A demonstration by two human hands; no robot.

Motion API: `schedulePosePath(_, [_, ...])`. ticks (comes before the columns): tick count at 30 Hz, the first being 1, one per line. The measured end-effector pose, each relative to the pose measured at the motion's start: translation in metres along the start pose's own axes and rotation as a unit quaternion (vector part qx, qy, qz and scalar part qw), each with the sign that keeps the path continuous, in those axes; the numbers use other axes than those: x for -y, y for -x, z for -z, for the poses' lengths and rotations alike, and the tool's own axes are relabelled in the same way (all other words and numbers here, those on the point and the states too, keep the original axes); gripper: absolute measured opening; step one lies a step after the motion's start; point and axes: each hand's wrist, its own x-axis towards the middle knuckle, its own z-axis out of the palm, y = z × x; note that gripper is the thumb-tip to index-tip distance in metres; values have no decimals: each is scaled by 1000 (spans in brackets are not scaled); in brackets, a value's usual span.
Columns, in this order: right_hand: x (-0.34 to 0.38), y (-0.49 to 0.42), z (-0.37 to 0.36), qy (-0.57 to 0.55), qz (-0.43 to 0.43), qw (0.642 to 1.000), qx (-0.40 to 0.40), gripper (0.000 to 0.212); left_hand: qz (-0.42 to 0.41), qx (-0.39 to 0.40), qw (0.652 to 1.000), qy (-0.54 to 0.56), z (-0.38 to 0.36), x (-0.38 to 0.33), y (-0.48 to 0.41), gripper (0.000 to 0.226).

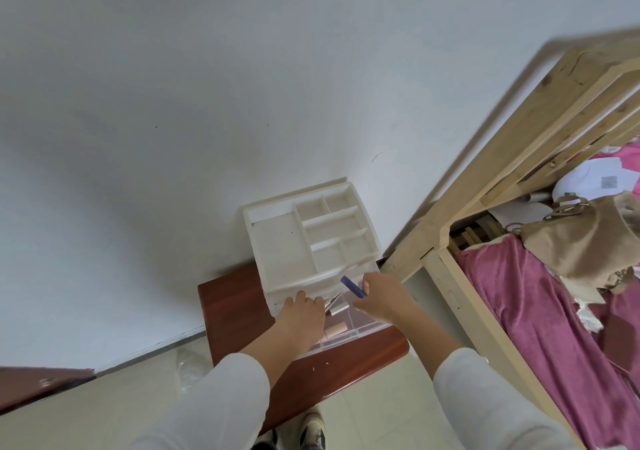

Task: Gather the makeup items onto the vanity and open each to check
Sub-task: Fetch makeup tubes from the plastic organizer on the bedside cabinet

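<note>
Where the white plastic organizer (304,238) stands against the wall on a reddish-brown wooden stand (235,304), its clear drawer (360,328) is pulled out toward 6 o'clock, and both hands reach into it. The right hand (384,297), at the drawer's 3 o'clock side, pinches a slim dark-blue pencil-like stick (353,287) between thumb and fingers, the stick slanting up toward 11 o'clock. The left hand (301,314) lies palm down over the drawer's 9 o'clock half, fingers curled; whether it grips anything cannot be told. Just beside its fingertips lie thin metal tools (332,302) and a short silver tube (339,309), with a peach-coloured cylinder (334,330) nearer the drawer front. The organizer's top tray is matte, rounded at the corners and split into rectangular compartments. At 3 o'clock a pale wooden bed frame (485,179) stands close, leaving a narrow strip of tiled floor (377,397).
</note>
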Motion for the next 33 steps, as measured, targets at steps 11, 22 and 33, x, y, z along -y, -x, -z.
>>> schedulePosePath(11, [46, 1, -30, 100, 131, 972, 170, 18, 64, 135, 972, 182, 21, 48, 58, 27])
schedulePosePath(22, [60, 8, -26, 190, 137, 965, 119, 33, 111, 55, 897, 424, -3, 50, 79, 14])
schedulePosePath(33, [-17, 57, -20, -131, 64, 982, 122, 52, 36, 85, 850, 519, -8, 4, 73, 22])
